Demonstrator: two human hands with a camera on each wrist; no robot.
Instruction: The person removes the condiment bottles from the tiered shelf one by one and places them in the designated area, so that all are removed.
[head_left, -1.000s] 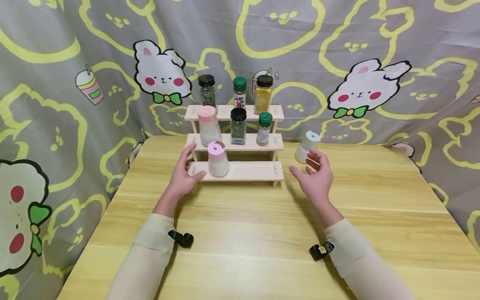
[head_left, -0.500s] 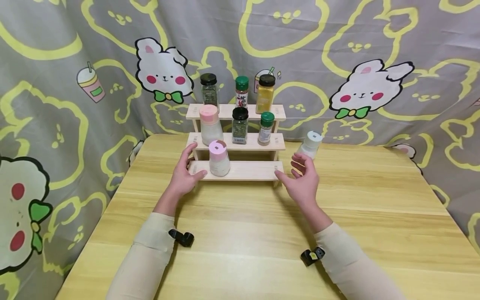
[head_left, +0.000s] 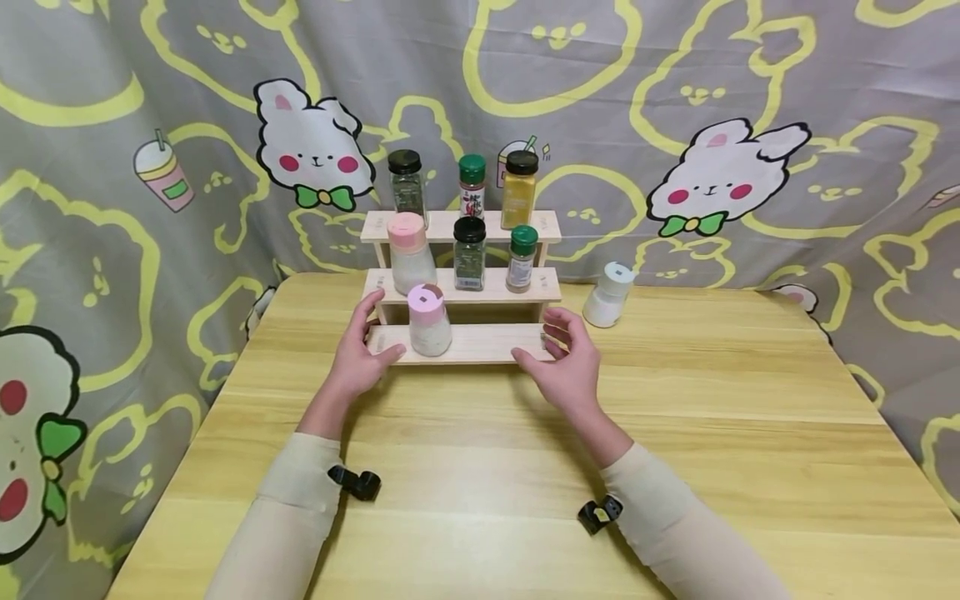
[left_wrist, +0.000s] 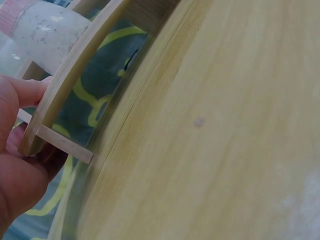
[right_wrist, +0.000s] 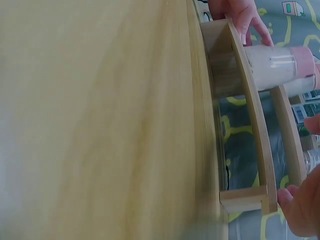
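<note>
Left hand (head_left: 358, 357): thumb and fingers gripping the wooden rack (head_left: 491, 344), lowest tier's left end | Right hand (head_left: 567, 365): spread wide at that tier's right end, thumb above it | Rack: on the counter (head_left: 480, 483); lowest tier, 1 lilac-capped jar (head_left: 429, 329); upper 2 tiers, 3 containers (head_left: 469, 265) each | Pale-capped jar (head_left: 607, 305): on counter, right of rack

We've a grey curtain (head_left: 420, 50), yellow-outlined, rabbit-printed! We spot lilac-lidded jar (head_left: 431, 338), pale rack (head_left: 487, 343), yellow grained tabletop (head_left: 480, 467).
</note>
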